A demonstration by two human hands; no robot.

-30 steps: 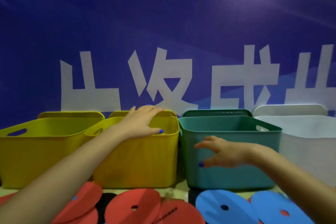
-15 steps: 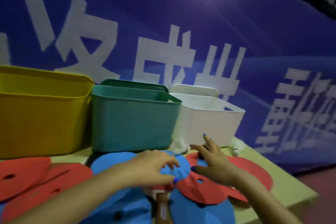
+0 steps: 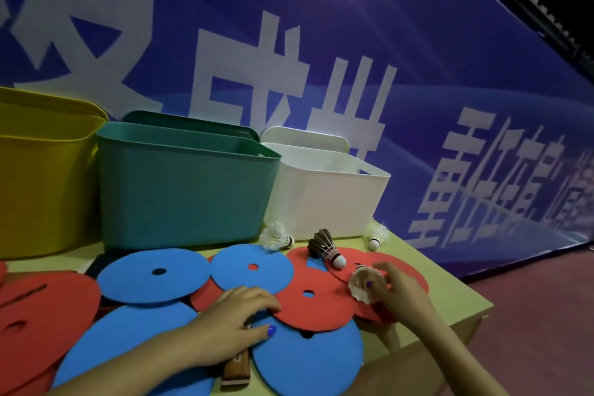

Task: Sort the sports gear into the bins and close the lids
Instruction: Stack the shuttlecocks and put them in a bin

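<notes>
Flat red discs (image 3: 316, 302) and blue discs (image 3: 154, 275) overlap on the table in front of a yellow bin (image 3: 41, 177), a teal bin (image 3: 180, 186) and a white bin (image 3: 324, 193), all open. My right hand (image 3: 397, 291) pinches a pale shuttlecock (image 3: 363, 283) over the red discs. My left hand (image 3: 238, 318) rests with curled fingers on the edge of a red disc, above a wooden handle (image 3: 238, 370). A dark-feathered shuttlecock (image 3: 326, 246) and two white ones (image 3: 276, 236) (image 3: 376, 236) lie near the bins.
Lids stand behind the teal bin (image 3: 189, 122) and the white bin (image 3: 305, 137). A blue banner wall (image 3: 353, 58) rises right behind the bins. The table's right edge (image 3: 466, 309) drops to a reddish floor (image 3: 530, 315).
My view swung right and down from the bins to the discs. Both hands left the bins and came down onto the discs. My right hand took hold of a shuttlecock.
</notes>
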